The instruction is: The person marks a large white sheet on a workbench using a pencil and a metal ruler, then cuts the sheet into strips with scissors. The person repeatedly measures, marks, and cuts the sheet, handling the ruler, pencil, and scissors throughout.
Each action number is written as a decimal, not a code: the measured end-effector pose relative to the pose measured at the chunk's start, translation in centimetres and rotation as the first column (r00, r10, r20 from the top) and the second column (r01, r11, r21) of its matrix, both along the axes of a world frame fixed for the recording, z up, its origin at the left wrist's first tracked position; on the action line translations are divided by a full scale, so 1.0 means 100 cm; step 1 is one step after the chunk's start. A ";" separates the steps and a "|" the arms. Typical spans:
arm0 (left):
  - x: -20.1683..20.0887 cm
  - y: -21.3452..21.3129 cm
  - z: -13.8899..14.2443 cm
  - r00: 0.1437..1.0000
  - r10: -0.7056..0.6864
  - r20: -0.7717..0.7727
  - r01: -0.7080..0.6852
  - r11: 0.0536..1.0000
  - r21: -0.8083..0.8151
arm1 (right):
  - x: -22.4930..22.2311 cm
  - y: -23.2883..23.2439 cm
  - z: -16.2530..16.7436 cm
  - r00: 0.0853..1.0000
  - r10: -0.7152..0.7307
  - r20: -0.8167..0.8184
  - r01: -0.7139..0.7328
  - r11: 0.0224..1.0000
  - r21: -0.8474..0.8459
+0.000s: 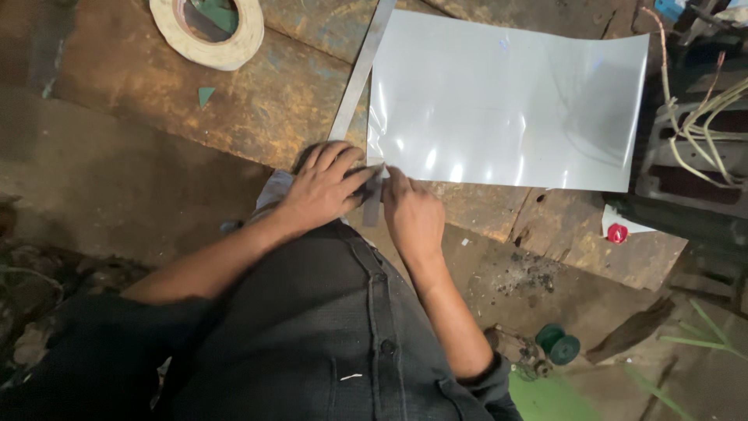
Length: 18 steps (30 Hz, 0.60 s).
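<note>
Left hand [323, 187] lies flat with its fingers spread, pressing down on the near end of a long metal ruler [360, 74] that runs away from me along the left edge of a glossy white sheet [506, 101]. Right hand [411, 214] sits just beside it at the sheet's near left corner, fingers drawn together, but I cannot tell whether they pinch anything. I see the sheet lying flat on the rusty, worn counter [257, 109], its far right edge curling a little. A roll of tape [209, 31] rests at the far left of the counter, well apart from both hands. A small red object [617, 233] sits near the counter's right end, and green spools [558, 344] lie on the floor below.
</note>
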State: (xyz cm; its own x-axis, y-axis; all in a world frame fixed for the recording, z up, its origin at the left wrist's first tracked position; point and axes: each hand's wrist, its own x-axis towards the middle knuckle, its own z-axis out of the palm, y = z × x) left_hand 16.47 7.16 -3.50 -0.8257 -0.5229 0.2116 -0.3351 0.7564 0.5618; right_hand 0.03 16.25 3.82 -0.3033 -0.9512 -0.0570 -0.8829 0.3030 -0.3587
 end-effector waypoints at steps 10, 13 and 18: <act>-0.014 -0.025 0.004 0.999 0.009 -0.043 -0.008 1.000 0.023 | -0.036 -0.030 -0.027 0.860 -0.217 0.461 0.363 0.895 -0.257; -0.032 -0.055 -0.002 0.996 0.027 -0.085 -0.024 0.999 0.036 | -0.046 -0.048 -0.061 0.708 -0.265 0.655 0.524 0.819 -0.235; -0.064 -0.121 -0.018 0.990 0.081 -0.115 -0.093 0.990 -0.102 | -0.053 -0.041 -0.089 0.652 -0.204 0.730 0.537 0.805 -0.254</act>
